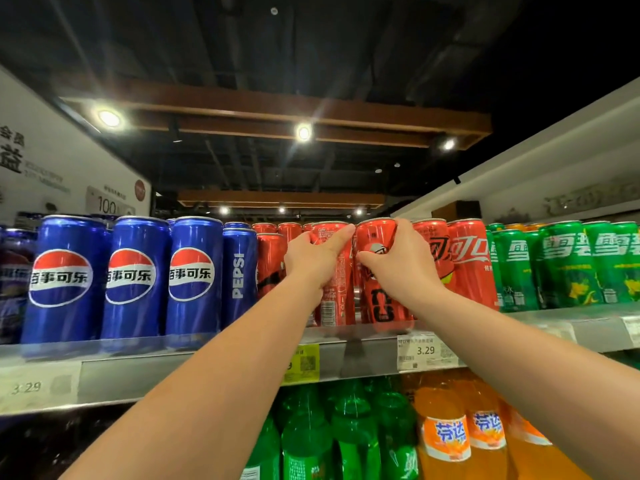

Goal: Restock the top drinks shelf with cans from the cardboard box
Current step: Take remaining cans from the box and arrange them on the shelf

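Placing step, I judge: the left hand (310, 259) grips the left red can (334, 304), the right hand (401, 263) grips the right red can (382, 306), both upright at the top shelf (138, 372) front edge. Next: align them, let go.

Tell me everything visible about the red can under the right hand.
The red can is tall, slim and glossy, metal by its look, with black and white print. It stands roughly upright at the front edge of the top shelf, among other red cans. The right hand grips its upper half, thumb across the front.
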`<state>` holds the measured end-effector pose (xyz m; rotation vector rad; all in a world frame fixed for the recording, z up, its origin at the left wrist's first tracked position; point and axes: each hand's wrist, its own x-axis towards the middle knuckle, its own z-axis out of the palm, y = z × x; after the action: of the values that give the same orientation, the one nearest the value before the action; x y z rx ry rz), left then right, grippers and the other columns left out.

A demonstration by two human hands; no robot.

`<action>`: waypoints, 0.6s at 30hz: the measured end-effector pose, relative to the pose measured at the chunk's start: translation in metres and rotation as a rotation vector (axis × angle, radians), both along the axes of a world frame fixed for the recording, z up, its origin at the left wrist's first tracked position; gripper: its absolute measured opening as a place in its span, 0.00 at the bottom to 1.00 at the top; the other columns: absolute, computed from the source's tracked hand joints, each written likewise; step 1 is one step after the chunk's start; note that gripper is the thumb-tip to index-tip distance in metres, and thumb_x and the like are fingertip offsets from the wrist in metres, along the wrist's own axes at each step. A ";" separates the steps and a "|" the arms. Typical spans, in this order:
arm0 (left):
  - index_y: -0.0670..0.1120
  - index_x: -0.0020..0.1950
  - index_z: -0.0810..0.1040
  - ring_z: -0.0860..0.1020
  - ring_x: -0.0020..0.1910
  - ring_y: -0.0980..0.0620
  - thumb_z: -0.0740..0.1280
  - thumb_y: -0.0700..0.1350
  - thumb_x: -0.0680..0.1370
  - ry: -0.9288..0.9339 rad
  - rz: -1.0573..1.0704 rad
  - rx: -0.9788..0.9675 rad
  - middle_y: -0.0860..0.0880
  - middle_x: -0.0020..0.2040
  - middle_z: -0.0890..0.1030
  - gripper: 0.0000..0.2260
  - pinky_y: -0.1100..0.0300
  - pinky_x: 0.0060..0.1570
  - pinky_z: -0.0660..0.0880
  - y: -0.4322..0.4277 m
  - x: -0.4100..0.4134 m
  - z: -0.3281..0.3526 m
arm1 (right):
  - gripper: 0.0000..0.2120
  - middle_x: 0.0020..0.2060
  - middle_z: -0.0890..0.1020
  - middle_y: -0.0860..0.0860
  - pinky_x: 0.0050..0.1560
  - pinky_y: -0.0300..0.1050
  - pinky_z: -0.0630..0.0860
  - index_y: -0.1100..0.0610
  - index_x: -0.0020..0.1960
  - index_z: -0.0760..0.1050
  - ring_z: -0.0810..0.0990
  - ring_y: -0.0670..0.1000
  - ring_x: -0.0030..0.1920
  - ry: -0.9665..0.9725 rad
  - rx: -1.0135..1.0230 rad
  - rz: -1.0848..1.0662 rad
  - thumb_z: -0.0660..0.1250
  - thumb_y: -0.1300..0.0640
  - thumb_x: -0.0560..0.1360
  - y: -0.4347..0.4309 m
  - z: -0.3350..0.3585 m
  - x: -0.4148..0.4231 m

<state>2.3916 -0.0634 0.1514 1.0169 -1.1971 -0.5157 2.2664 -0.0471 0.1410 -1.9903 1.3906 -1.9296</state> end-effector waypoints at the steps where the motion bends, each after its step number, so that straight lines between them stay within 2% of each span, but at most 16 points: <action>1: 0.50 0.71 0.67 0.79 0.56 0.44 0.73 0.68 0.62 -0.001 0.006 0.005 0.47 0.61 0.78 0.42 0.42 0.56 0.76 -0.001 0.000 0.000 | 0.29 0.61 0.74 0.52 0.51 0.43 0.71 0.55 0.69 0.65 0.75 0.52 0.60 0.000 -0.018 -0.005 0.73 0.52 0.72 0.000 -0.002 0.001; 5: 0.49 0.74 0.64 0.76 0.61 0.43 0.71 0.67 0.65 -0.026 0.052 -0.002 0.46 0.65 0.75 0.43 0.41 0.59 0.74 -0.005 0.000 -0.001 | 0.33 0.62 0.72 0.51 0.56 0.44 0.71 0.53 0.71 0.63 0.73 0.52 0.62 0.019 -0.067 -0.038 0.74 0.54 0.70 -0.002 -0.009 0.002; 7: 0.49 0.74 0.64 0.76 0.61 0.44 0.71 0.67 0.65 -0.034 0.060 -0.011 0.46 0.65 0.76 0.42 0.41 0.59 0.74 -0.005 -0.001 -0.003 | 0.35 0.62 0.72 0.51 0.56 0.43 0.71 0.53 0.72 0.62 0.73 0.51 0.63 0.010 -0.081 -0.031 0.74 0.57 0.69 -0.002 -0.014 0.000; 9: 0.49 0.72 0.66 0.77 0.59 0.45 0.71 0.67 0.65 -0.042 0.047 -0.017 0.47 0.63 0.77 0.42 0.42 0.58 0.75 -0.002 0.000 -0.004 | 0.33 0.61 0.74 0.50 0.57 0.44 0.72 0.54 0.69 0.63 0.73 0.51 0.63 -0.021 -0.084 -0.008 0.74 0.59 0.70 -0.001 -0.020 -0.002; 12: 0.49 0.72 0.65 0.77 0.59 0.45 0.71 0.66 0.66 -0.070 0.052 -0.025 0.48 0.64 0.76 0.40 0.43 0.57 0.75 0.001 0.001 -0.006 | 0.30 0.59 0.74 0.48 0.57 0.42 0.71 0.53 0.67 0.65 0.74 0.49 0.61 -0.012 -0.134 -0.012 0.75 0.57 0.69 0.001 -0.028 -0.005; 15: 0.49 0.72 0.65 0.77 0.59 0.44 0.72 0.67 0.64 -0.097 0.038 -0.014 0.47 0.64 0.76 0.42 0.43 0.57 0.75 0.005 0.000 -0.011 | 0.34 0.62 0.72 0.49 0.55 0.37 0.66 0.52 0.70 0.63 0.71 0.48 0.63 0.033 -0.170 -0.044 0.76 0.55 0.69 0.003 -0.032 -0.005; 18: 0.47 0.73 0.63 0.77 0.59 0.45 0.74 0.62 0.67 -0.107 0.003 0.026 0.47 0.64 0.75 0.41 0.46 0.57 0.76 0.006 0.003 -0.014 | 0.38 0.63 0.70 0.50 0.57 0.37 0.66 0.53 0.74 0.60 0.70 0.48 0.64 0.051 -0.175 -0.083 0.76 0.54 0.69 0.003 -0.034 -0.005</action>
<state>2.3949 -0.0573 0.1369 1.0790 -1.2863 -0.4804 2.2617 -0.0440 0.1075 -2.1010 1.3808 -2.1190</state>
